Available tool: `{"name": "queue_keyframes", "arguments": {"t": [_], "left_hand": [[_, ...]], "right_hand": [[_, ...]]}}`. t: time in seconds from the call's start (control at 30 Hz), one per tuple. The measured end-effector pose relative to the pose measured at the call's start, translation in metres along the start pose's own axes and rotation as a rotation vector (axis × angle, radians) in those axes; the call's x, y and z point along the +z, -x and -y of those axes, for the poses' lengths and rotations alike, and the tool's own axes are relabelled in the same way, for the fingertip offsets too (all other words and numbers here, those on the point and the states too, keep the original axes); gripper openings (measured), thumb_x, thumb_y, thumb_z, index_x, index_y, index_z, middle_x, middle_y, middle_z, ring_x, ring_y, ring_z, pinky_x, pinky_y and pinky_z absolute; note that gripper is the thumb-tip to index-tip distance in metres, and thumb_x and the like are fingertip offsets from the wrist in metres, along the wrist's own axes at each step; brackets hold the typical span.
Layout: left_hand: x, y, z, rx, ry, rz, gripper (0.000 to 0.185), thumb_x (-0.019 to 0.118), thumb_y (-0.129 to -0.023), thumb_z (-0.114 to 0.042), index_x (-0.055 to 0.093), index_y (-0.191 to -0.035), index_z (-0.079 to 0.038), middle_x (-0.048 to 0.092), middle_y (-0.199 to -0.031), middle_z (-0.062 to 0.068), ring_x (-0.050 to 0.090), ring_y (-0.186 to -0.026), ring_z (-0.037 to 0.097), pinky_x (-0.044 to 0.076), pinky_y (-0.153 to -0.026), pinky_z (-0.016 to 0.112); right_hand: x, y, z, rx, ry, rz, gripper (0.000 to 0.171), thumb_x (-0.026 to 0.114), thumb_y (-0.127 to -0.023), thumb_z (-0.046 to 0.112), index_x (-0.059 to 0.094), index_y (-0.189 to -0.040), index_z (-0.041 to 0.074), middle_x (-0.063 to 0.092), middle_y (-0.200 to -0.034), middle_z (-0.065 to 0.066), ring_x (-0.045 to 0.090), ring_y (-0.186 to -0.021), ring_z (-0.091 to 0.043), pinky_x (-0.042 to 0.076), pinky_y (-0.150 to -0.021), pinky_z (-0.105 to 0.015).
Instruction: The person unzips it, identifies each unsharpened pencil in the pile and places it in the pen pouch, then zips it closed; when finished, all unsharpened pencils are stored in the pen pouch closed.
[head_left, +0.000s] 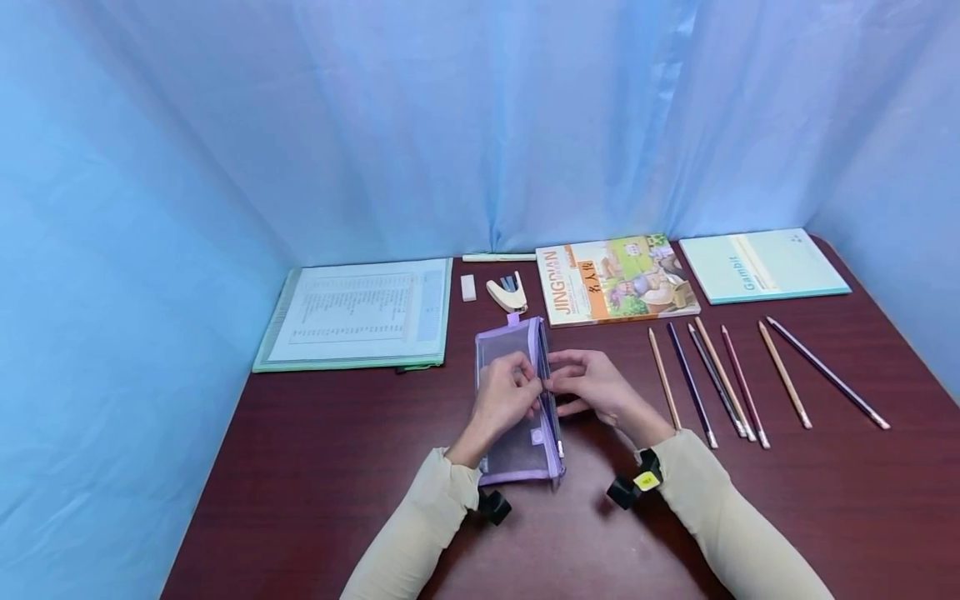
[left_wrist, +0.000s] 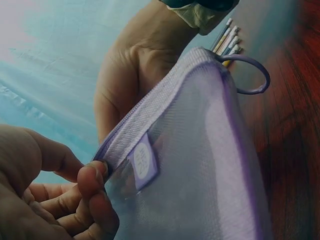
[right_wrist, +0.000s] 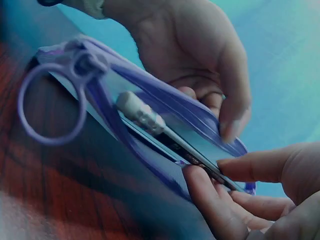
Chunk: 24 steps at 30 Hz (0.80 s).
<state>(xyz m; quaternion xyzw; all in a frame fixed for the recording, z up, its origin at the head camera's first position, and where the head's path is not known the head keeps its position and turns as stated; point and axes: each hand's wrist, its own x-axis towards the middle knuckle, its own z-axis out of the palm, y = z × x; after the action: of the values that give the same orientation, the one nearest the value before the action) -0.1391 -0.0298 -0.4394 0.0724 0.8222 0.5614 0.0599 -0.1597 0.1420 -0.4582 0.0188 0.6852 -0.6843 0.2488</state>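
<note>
A purple mesh pencil pouch (head_left: 517, 442) lies on the dark red table (head_left: 337, 467), zipper side to the right. My left hand (head_left: 525, 387) pinches the upper lip of its open zipper (left_wrist: 125, 135). My right hand (head_left: 558, 383) pinches a dark pencil (right_wrist: 170, 137) that lies in the opening, its white end (right_wrist: 140, 112) toward the pouch's ring loop (right_wrist: 47, 107). In the left wrist view my thumb and finger (left_wrist: 92, 172) grip the zipper tape beside a small label (left_wrist: 142, 162).
Several loose pencils (head_left: 720, 379) lie to the right. At the back are a green-edged folder of papers (head_left: 360, 312), an eraser (head_left: 468, 287), a stapler (head_left: 508, 293), a pen (head_left: 498, 257), a picture book (head_left: 615, 279) and a pale notebook (head_left: 761, 265). Blue curtains enclose the table.
</note>
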Motion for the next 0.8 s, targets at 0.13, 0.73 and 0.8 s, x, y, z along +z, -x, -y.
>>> {"name": "queue_keyframes", "arguments": {"t": [0.13,0.73,0.8], "left_hand": [[0.0,0.0,0.0,0.003,-0.005,-0.003,0.005,0.058,-0.083,0.003,0.058,-0.079,0.0,0.064,-0.054,0.016,0.05,-0.036,0.004,0.041,-0.038,0.018],[0.0,0.001,0.0,0.001,-0.024,-0.001,0.007,0.056,-0.082,0.002,0.057,-0.078,-0.004,0.066,-0.056,0.017,0.05,-0.036,0.003,0.038,-0.038,0.016],[0.0,0.001,0.0,0.004,-0.028,-0.002,0.008,0.056,-0.082,0.002,0.057,-0.078,-0.004,0.066,-0.056,0.017,0.05,-0.036,0.004,0.038,-0.038,0.017]], "right_hand": [[0.008,0.002,0.002,-0.009,0.029,-0.025,0.053,0.058,-0.092,-0.006,0.04,-0.141,-0.014,0.066,-0.085,0.001,0.067,-0.074,-0.009,0.062,-0.062,-0.029],[-0.099,0.055,0.027,-0.162,0.44,-0.297,0.04,0.06,-0.094,0.001,0.054,-0.129,-0.017,0.075,-0.101,-0.021,0.068,-0.076,0.002,0.063,-0.068,-0.031],[-0.125,0.061,0.029,-0.146,0.512,-0.354,0.04,0.062,-0.094,0.004,0.055,-0.128,-0.017,0.077,-0.098,-0.015,0.068,-0.073,0.003,0.062,-0.066,-0.03]]}}
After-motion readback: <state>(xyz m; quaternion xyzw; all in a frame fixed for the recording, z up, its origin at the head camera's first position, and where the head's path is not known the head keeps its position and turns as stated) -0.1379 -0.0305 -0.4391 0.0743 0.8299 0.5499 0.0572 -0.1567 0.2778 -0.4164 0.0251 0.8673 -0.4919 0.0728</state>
